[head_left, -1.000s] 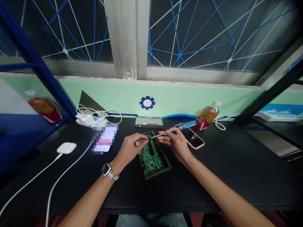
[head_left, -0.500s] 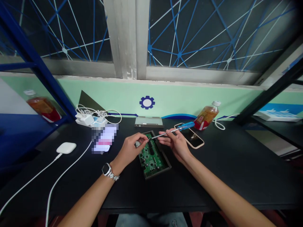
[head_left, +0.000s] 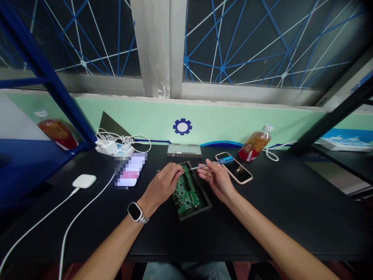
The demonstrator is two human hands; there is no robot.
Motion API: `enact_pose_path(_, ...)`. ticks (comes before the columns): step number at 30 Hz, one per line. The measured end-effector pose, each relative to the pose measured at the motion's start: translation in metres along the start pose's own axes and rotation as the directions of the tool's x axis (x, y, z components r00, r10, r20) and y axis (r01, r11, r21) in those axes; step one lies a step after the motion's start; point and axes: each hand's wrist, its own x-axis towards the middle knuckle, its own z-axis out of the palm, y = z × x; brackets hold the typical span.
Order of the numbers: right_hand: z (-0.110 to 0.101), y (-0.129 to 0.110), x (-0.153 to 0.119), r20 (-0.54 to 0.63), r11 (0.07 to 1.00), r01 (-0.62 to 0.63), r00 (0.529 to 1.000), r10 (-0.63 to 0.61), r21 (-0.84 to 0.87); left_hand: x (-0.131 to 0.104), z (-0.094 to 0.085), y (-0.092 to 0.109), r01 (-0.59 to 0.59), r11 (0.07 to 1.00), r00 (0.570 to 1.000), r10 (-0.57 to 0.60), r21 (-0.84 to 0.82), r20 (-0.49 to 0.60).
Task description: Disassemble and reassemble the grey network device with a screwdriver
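Observation:
A green circuit board (head_left: 188, 196) lies in a dark metal tray (head_left: 208, 202) on the black table. My left hand (head_left: 164, 181) is over the board's upper left edge, thumb and fingertips pinched together; whatever is between them is too small to make out. My right hand (head_left: 217, 177) is to the right of the tray, palm partly up, holding a screwdriver (head_left: 225, 160) with a blue handle between thumb and index finger. The screwdriver's shaft points left towards my left fingertips, above the far end of the board.
Behind the tray stands a flat metal cover (head_left: 184, 151). A phone (head_left: 236, 169) and a tilted drink bottle (head_left: 255, 144) are at the right. On the left are a lit phone (head_left: 134, 171), a white case (head_left: 84, 181), cables and a power strip (head_left: 116, 148).
The screwdriver has shifted slightly left and its handle sits lower, nearer my right hand. My left hand has turned a little, its back now more in view.

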Motion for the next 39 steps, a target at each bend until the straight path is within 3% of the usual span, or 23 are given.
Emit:
enact_pose_path(4, -0.009, -0.007, 0.006, -0.061, 0.996, 0.09, 0.994, -0.089, 0.005, 0.003, -0.02, -0.024, 0.119, 0.989, 0.993, -0.117, 0.092, -0.03)
enact_pose_path(6, -0.011, -0.009, 0.008, -0.07, 0.994, 0.113, 0.991, -0.113, -0.01, 0.001, -0.028, -0.044, 0.154, 0.977, 0.986, -0.161, 0.151, 0.036)
enact_pose_path(9, -0.01, -0.01, 0.007, -0.042, 0.994, 0.106, 0.993, -0.108, -0.036, -0.006, -0.032, -0.073, 0.188, 0.96, 0.97, -0.214, 0.207, 0.112)
enact_pose_path(12, -0.005, -0.008, 0.003, -0.001, 0.996, 0.069, 0.998, -0.069, -0.06, -0.012, -0.029, -0.088, 0.209, 0.95, 0.96, -0.245, 0.232, 0.137)
enact_pose_path(23, -0.003, -0.007, 0.0, 0.024, 0.994, 0.053, 0.998, -0.051, -0.091, -0.015, -0.029, -0.09, 0.275, 0.934, 0.931, -0.318, 0.227, 0.181)
enact_pose_path(28, -0.002, -0.006, -0.002, 0.032, 0.993, 0.05, 0.998, -0.047, -0.105, -0.015, -0.03, -0.085, 0.319, 0.938, 0.927, -0.339, 0.137, 0.161)
enact_pose_path(39, 0.0, -0.004, -0.004, 0.073, 0.986, 0.059, 0.996, -0.049, -0.154, -0.012, -0.022, -0.101, 0.174, 0.969, 0.953, -0.211, 0.176, 0.219)
